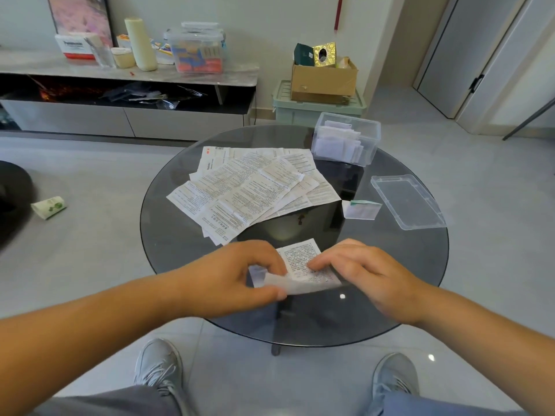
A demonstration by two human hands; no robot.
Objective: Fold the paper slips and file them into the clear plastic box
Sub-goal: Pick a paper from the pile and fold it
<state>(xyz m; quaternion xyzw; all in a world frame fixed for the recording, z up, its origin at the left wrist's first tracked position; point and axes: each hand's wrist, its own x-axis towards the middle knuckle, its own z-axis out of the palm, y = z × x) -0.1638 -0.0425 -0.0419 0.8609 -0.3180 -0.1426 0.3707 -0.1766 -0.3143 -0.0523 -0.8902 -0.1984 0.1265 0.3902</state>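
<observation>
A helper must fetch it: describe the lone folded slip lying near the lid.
On the round glass table, look right of the spread paper sheets, beside the clear lid. The folded slip lies there alone, small, with a green top edge.

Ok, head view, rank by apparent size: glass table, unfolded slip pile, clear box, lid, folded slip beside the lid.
glass table
unfolded slip pile
clear box and lid: alike, box farther off, so unranked
folded slip

Slip [303, 259] at near table [405, 280] edge; sheets [249, 190] behind it; box [370, 145] far right.
</observation>
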